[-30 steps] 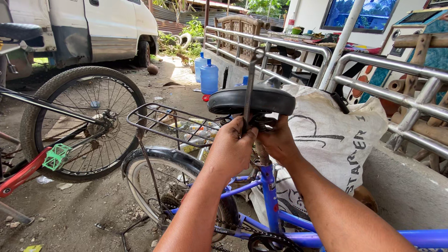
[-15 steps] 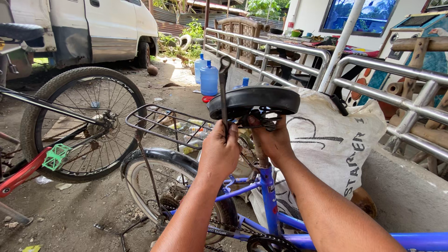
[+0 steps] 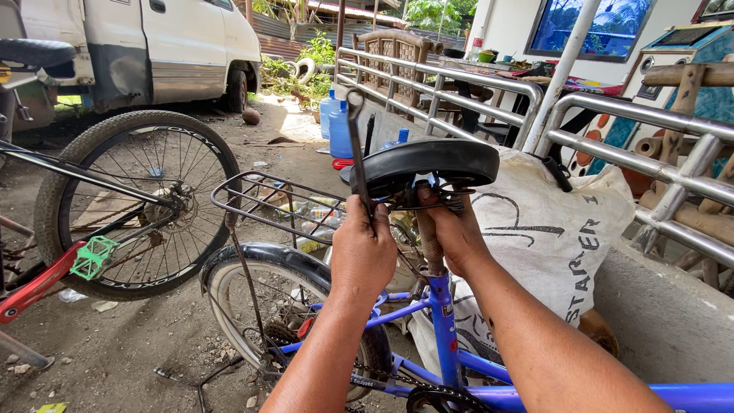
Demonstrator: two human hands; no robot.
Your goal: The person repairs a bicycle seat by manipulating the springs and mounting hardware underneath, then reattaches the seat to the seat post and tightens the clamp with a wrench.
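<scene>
In a dirt yard of parked bicycles, your left hand grips a stiff, slim metal wrench low, your right hand clasps under the firm black saddle.

Outdoor yard repair spot: bicycles, parked van, dirt ground.

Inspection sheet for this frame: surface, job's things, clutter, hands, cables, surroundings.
Surface: bare dirt ground, littered.
Job's things: black saddle on blue bicycle frame; wrench standing upright beside the saddle.
Clutter: printed sack, blue water jugs, scraps on the ground.
Hands: left hand grips the wrench; right hand under the saddle at the clamp.
Cables: nothing seen.
Surroundings: second bicycle wheel, white vehicle, steel railing.
</scene>
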